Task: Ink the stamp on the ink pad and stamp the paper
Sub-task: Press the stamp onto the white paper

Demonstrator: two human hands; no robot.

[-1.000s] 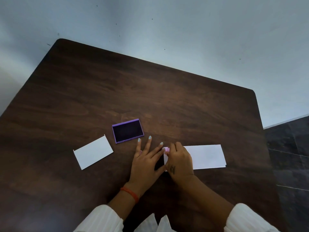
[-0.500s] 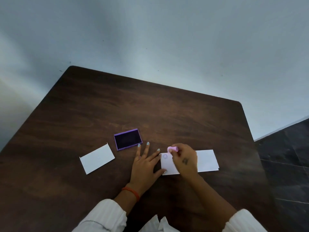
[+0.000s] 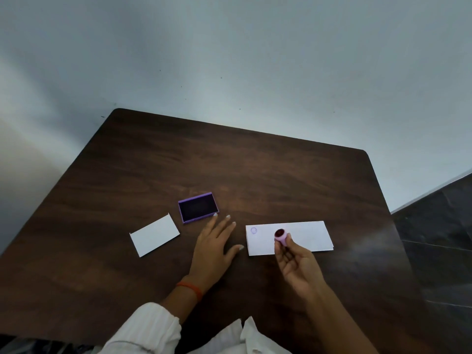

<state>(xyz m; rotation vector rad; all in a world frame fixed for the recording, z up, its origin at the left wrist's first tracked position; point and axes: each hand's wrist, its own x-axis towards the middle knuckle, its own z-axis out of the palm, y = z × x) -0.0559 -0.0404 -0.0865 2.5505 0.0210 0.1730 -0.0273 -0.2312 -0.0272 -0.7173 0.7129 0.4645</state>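
Note:
A small pink stamp [image 3: 281,236] is pinched in my right hand [image 3: 297,267], lifted off the table with its dark inked face turned up and away from me. Under it lies a white paper [image 3: 306,236] bearing a faint purple ring print [image 3: 253,230] near its left end. My left hand [image 3: 214,249] rests flat on the table, fingers spread, just left of the paper, its fingertips close to the ink pad. The open purple ink pad [image 3: 198,207] with its dark surface sits a little beyond the left hand.
A second, blank white paper [image 3: 154,235] lies to the left of the ink pad. All of it sits on a dark wooden table [image 3: 255,169] set against a pale wall. A dark tiled floor [image 3: 439,238] shows past the table's right edge.
My right hand lifted the stamp off the paper's left end and drew back right, turning its face up. A ring print now shows on the paper. The camera tilted up.

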